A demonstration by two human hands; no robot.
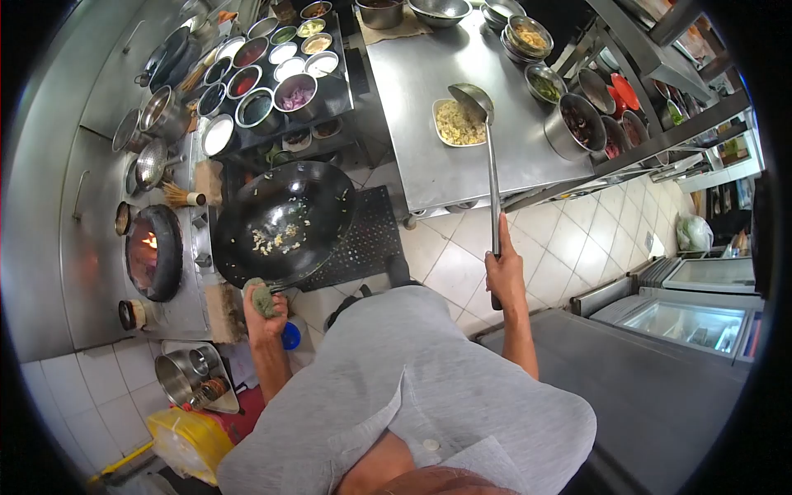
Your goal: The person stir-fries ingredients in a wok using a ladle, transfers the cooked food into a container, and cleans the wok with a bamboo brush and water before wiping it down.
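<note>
A black wok [318, 202], with bits of yellowish food in its bowl, hangs over the floor at left of centre. My left hand [266, 313] is closed round its handle with a green cloth. On the right, my right hand [505, 272] grips the dark handle of a long metal ladle [493, 165]. The ladle's bowl is over the right part of a square white dish [446, 137] filled with yellowish chopped food, and hides some of it. That dish stands on a steel table [404, 107].
A lit burner [154, 252] is on the stove at left. Bowls of ingredients, one with chopped purple pieces [296, 96], stand at upper left. A metal pot [575, 126] and more bowls line the table's right side. A dark perforated mat [363, 235] lies on the floor.
</note>
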